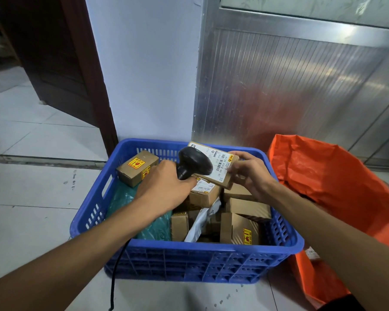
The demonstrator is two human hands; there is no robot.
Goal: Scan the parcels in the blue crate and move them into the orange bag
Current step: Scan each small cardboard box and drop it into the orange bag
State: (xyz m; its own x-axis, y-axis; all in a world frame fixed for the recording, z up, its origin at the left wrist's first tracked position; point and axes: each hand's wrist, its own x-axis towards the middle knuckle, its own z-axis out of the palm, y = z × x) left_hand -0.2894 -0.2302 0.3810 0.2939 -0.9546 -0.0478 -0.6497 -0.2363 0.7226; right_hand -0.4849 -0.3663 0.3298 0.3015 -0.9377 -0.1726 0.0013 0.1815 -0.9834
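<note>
Blue crate point(189, 263): slatted plastic, standing on the tiled floor point(32, 198) against the foot of a pale wall point(144, 75). Contents: several brown cardboard parcels, a green plastic mailer point(124, 198) along the crate's left side, a white mailer point(202, 221) wedged among the boxes near the middle. One box with yellow-and-red stickers point(136, 168) sits in the far left corner; another stickered box point(239, 230) stands at the near right corner. Left hand point(164, 189): fingers wrapped round the handle of a black scanner point(194, 163), its head turned toward the held parcel; a black cable point(115, 277) hangs down past the crate's near left corner to the floor. Right hand point(248, 172): gripping a flat cardboard parcel point(213, 166) by its right end, white shipping label facing up, held above the far half of the crate, just beside the scanner head. Orange bag point(337, 187): crumpled plastic, mouth open, on the floor touching the crate's right side. Ribbed metal door panel point(290, 86) behind the bag.
</note>
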